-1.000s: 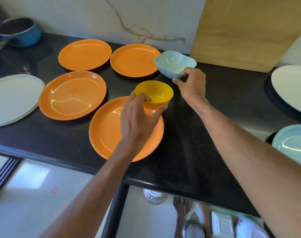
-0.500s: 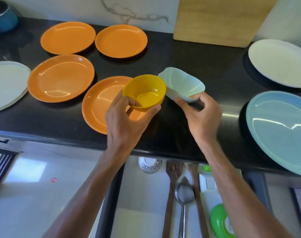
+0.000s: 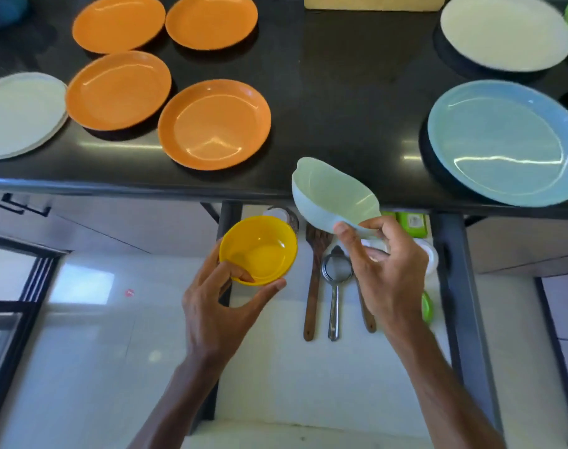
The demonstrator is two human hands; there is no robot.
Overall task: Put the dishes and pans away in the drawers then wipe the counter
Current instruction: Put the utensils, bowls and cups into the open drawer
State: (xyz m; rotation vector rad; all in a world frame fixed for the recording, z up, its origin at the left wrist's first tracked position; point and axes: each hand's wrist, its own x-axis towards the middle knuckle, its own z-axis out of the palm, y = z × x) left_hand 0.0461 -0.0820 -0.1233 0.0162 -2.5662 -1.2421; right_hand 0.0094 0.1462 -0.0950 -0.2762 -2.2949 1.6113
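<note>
My left hand (image 3: pixel 216 315) grips a small yellow bowl (image 3: pixel 260 249) by its near rim, held over the left edge of the open drawer (image 3: pixel 308 377). My right hand (image 3: pixel 391 273) pinches a pale blue-green lobed bowl (image 3: pixel 332 196) by its rim, tilted, above the drawer's back. On the black counter (image 3: pixel 341 92) lie several orange plates (image 3: pixel 214 124), a white plate (image 3: pixel 20 115) at far left, another white plate (image 3: pixel 506 32) at back right and a large light blue plate (image 3: pixel 506 142) at right.
The drawer has a white liner and holds wooden spatulas (image 3: pixel 313 283), a metal strainer spoon (image 3: pixel 336 280), a patterned cup (image 3: pixel 284 215), white lids and green items (image 3: pixel 412 220). A wooden board (image 3: pixel 373 3) leans at the back. A blue pot (image 3: pixel 4 8) sits at the back left.
Both hands have carried their bowls off the counter toward me and down over the open drawer. The view has tilted down, showing more of the drawer.
</note>
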